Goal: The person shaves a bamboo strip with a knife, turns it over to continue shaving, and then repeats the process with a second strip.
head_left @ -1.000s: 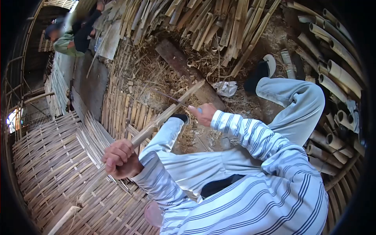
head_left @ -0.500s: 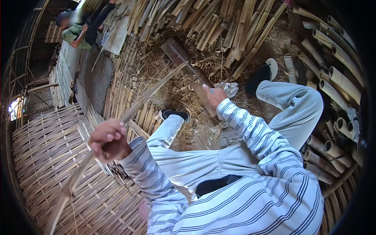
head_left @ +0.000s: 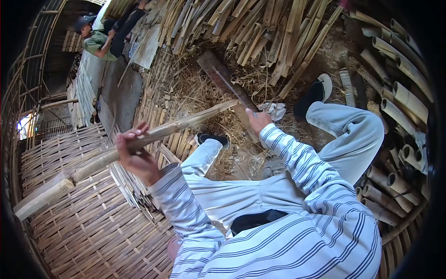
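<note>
The left hand [head_left: 140,162] curls loosely round a long, pale bamboo pole [head_left: 177,126], likely to hold it up over the brown woven mat [head_left: 100,223]. The right hand [head_left: 259,122] squeezes a long, thin knife [head_left: 228,85], blade pointing safely away.

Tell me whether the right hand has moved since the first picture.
Yes, the right hand has moved toward the crumpled white scrap on the ground.

a flat tan woven bamboo mat [head_left: 107,218] lies left of a long brown wooden board [head_left: 227,76]. round tan bamboo tubes [head_left: 405,100] lie right of it.
</note>
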The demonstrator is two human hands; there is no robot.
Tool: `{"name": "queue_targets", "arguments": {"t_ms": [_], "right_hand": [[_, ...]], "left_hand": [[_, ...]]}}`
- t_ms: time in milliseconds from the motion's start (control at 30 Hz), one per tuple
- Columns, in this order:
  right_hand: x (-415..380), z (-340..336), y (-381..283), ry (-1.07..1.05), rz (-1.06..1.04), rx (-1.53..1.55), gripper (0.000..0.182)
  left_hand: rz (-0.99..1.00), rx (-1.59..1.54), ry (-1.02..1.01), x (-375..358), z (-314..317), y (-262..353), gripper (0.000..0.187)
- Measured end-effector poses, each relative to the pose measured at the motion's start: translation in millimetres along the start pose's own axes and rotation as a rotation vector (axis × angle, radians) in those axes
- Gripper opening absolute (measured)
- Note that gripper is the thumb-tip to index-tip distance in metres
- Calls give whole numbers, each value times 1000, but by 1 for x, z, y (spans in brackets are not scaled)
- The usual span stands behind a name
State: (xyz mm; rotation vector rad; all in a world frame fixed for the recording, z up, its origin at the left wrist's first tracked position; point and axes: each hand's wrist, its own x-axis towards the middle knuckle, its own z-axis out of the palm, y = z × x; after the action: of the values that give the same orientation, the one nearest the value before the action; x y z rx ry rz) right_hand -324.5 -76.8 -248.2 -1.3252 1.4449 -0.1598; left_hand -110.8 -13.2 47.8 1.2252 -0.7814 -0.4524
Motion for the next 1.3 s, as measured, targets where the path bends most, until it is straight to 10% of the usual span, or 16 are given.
{"name": "queue_targets", "arguments": {"t_ms": [400,633,1100,1167,1233,1300], "right_hand": [[-68,9,-73,-196,-323,26,68],[-17,45,-38,-306,-51,35,71],[-38,58,-51,-112,-365,62,69],[17,66,-23,-228,56,97,69],[24,74,-20,-170,55,83,69],[-3,87,-26,-108,-267,-25,70]], "left_hand": [[55,-142,-15,-21,-8,-8,41],[104,-205,-247,-30,-23,-12,33],[58,-246,-233,-22,-27,-11,32],[93,-243,-262,-21,-28,-13,31],[101,-258,-298,-15,-26,-12,32],[75,-287,-190,-18,-27,-14,33]]}}
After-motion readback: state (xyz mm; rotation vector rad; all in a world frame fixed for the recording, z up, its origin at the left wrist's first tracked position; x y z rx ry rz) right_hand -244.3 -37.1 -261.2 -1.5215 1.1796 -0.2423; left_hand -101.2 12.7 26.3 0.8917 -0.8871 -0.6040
